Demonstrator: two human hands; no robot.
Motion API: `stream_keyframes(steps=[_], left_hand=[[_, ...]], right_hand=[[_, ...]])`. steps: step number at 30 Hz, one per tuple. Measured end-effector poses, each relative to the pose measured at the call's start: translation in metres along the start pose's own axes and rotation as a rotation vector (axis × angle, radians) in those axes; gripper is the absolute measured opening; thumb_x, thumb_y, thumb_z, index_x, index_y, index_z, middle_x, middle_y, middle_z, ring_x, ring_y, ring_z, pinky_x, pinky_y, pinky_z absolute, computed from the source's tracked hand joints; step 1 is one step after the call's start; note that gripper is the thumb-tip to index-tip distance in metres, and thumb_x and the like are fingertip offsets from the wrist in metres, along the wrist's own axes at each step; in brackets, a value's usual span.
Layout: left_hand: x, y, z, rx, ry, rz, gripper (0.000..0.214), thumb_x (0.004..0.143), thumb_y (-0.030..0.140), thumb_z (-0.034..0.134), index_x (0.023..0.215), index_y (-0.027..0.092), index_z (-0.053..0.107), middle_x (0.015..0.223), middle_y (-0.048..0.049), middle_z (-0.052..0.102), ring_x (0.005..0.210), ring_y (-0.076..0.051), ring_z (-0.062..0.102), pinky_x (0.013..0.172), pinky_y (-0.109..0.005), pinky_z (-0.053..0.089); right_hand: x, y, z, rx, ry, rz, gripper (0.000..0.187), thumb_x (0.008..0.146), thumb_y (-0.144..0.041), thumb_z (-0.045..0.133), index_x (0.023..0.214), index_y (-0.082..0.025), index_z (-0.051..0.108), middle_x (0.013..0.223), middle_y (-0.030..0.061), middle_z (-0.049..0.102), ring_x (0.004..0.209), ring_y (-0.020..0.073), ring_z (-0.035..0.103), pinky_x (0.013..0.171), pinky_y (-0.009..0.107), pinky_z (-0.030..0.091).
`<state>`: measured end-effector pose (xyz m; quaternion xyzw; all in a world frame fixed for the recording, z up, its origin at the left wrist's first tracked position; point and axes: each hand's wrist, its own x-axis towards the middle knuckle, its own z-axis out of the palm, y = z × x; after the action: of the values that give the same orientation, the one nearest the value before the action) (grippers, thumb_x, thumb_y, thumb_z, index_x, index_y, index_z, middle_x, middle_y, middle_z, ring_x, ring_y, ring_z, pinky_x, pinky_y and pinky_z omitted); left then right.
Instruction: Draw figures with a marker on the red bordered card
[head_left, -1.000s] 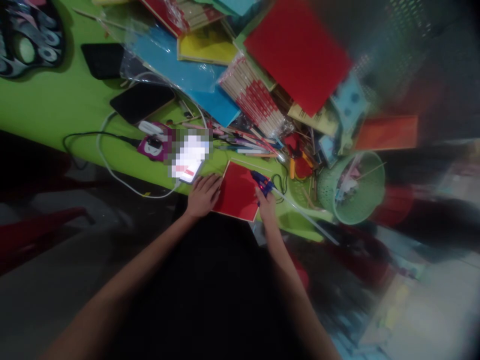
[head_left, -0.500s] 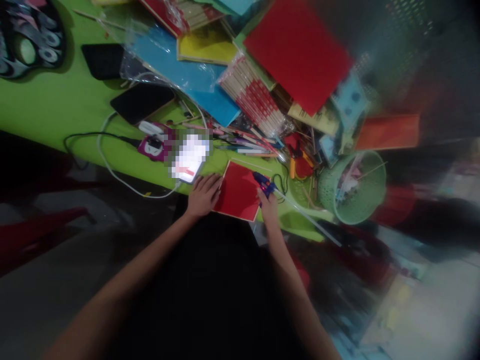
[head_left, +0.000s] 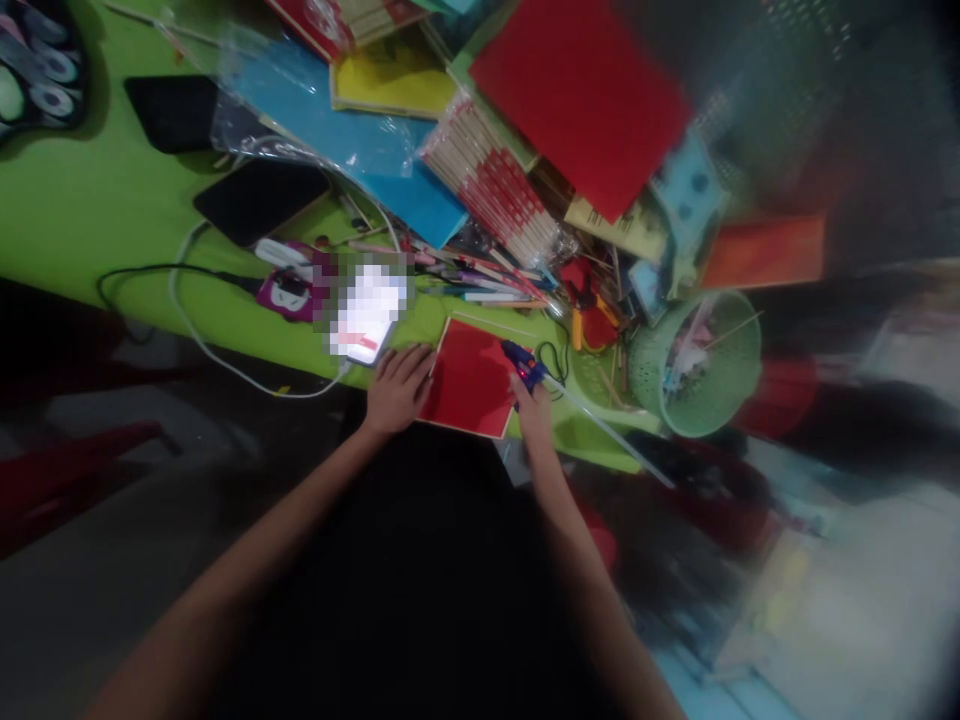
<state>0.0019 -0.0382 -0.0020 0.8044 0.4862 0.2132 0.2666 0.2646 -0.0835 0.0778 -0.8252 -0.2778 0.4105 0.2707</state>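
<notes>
A red square panel [head_left: 471,378] with pale edging lies at the table's near edge. My left hand [head_left: 399,388] rests flat at its left side, fingers stretched out and fingertips by the panel's edge. In my right hand [head_left: 532,408] is a blue glue gun [head_left: 523,362], gripped by its handle over the panel's right side, nozzle pointing left. A long clear glue stick [head_left: 611,428] sticks out of the gun's back end toward the lower right. A thin pale stick [head_left: 501,328] lies just beyond the panel.
A lit phone [head_left: 367,315] on a white cable and a purple power socket [head_left: 289,293] lie to the left. Behind are pens, packed chopsticks [head_left: 491,180], coloured sheets and orange-handled pliers [head_left: 592,315]. A green basket [head_left: 705,370] holding scraps stands right.
The whole view has shifted, so the table things appear slightly farther left. My left hand still lies by the panel, and my right hand still holds the glue gun over its right side.
</notes>
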Motion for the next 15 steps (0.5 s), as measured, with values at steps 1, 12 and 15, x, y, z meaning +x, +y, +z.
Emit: stream_keyframes(steps=[1, 12, 15], left_hand=[[0.0, -0.0002, 0.0003, -0.001, 0.002, 0.0, 0.053, 0.107, 0.032, 0.048, 0.16, 0.034, 0.05, 0.16, -0.0047, 0.06, 0.15, -0.025, 0.055, 0.13, -0.052, 0.033], [-0.0003, -0.0019, 0.0011, -0.005, -0.003, -0.012, 0.054, 0.107, 0.033, 0.05, 0.16, 0.035, 0.05, 0.16, -0.0036, 0.06, 0.151, -0.025, 0.054, 0.132, -0.05, 0.03], [0.0002, -0.0011, 0.0007, 0.001, 0.003, -0.006, 0.053, 0.107, 0.032, 0.05, 0.16, 0.034, 0.051, 0.16, -0.0039, 0.06, 0.15, -0.025, 0.055, 0.131, -0.05, 0.032]], right_hand=[[-0.0002, 0.0013, 0.0, 0.002, -0.001, 0.0, 0.054, 0.086, -0.076, 0.064, 0.071, -0.024, 0.059, 0.064, 0.0009, 0.056, 0.065, 0.0205, 0.051, 0.067, 0.037, 0.045], [0.0005, 0.0024, 0.0035, 0.0, -0.009, -0.012, 0.054, 0.086, -0.077, 0.064, 0.072, -0.025, 0.058, 0.061, -0.0018, 0.054, 0.06, 0.0179, 0.048, 0.062, 0.035, 0.04], [-0.0001, 0.0024, 0.0006, -0.005, 0.002, 0.002, 0.054, 0.086, -0.077, 0.063, 0.072, -0.025, 0.057, 0.061, -0.0013, 0.054, 0.06, 0.0183, 0.049, 0.063, 0.036, 0.041]])
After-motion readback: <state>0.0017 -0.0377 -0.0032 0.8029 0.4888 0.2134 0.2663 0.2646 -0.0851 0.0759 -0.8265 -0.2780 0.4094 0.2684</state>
